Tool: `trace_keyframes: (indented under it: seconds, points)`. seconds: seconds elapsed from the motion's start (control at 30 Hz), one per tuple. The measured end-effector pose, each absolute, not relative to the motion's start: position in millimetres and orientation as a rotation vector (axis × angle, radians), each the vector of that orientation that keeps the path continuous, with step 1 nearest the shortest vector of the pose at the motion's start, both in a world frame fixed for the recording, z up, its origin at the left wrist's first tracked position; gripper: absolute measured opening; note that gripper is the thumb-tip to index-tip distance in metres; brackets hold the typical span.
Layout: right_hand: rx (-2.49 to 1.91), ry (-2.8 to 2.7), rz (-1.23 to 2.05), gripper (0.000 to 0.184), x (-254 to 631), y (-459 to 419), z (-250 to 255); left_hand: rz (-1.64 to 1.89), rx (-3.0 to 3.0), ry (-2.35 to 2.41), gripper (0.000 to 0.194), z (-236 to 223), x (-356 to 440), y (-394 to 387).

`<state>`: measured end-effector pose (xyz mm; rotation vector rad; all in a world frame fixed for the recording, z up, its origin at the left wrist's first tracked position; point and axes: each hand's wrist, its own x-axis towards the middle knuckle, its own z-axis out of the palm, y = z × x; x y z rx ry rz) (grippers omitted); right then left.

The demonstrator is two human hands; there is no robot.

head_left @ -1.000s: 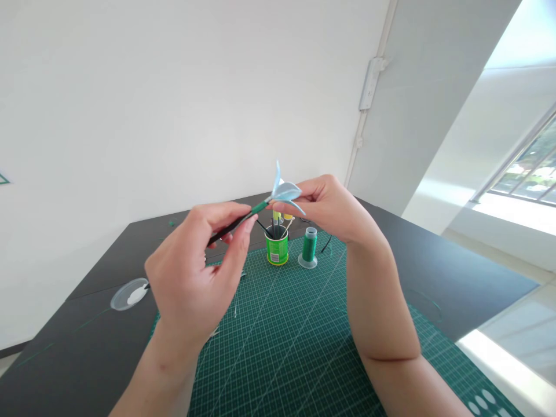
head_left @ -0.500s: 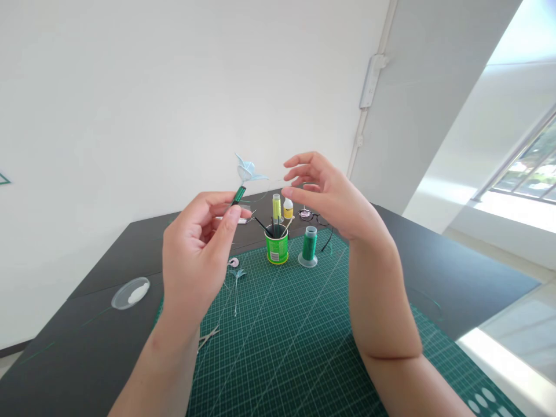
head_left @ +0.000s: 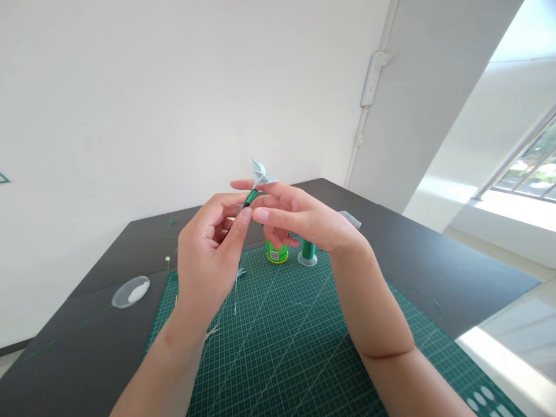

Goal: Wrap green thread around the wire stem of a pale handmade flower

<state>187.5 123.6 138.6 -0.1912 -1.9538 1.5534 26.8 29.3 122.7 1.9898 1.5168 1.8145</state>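
Observation:
A small pale blue flower (head_left: 259, 174) stands on a stem (head_left: 250, 198) whose upper part is green and lower part black. My left hand (head_left: 208, 237) pinches this stem between thumb and fingertips, holding it tilted above the mat. Close against it on the right is my right hand (head_left: 299, 217), its fingers stretched and apart, the index reaching behind the flower's base and the thumb near my left thumb. Whether a thread lies between its fingers is too fine to make out.
On the green cutting mat (head_left: 269, 336) are a green can (head_left: 278, 253), a spool of green thread (head_left: 308, 250), scissors (head_left: 212, 332) and another blue flower with a pale stem (head_left: 236, 292). A clear dish with white material (head_left: 131, 292) sits left on the black table (head_left: 99, 255).
My right hand has moved left and in to the stem, now covering the can's top and things behind it. My left hand and the flower have shifted slightly right.

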Motion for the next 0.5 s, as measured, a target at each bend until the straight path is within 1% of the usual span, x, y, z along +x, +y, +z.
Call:
trace_keyframes:
  seconds: [0.17,0.23,0.4,0.5]
  points:
    - [-0.321,-1.713,1.448,0.041,171.5,122.2,137.0,2.046,1.909,1.484,0.013,114.8,29.2,38.3]
    - [-0.344,-1.646,1.451,0.035,165.8,122.1,136.8,2.098,1.887,1.517,0.013,112.9,29.1,41.3]
    - [-0.383,-1.617,1.435,0.031,160.9,126.3,134.6,2.12,1.877,1.601,0.014,109.2,31.8,44.4]
    - [-0.386,-1.663,1.365,0.027,164.6,128.8,134.8,2.12,1.858,1.613,0.015,107.2,32.8,46.1]
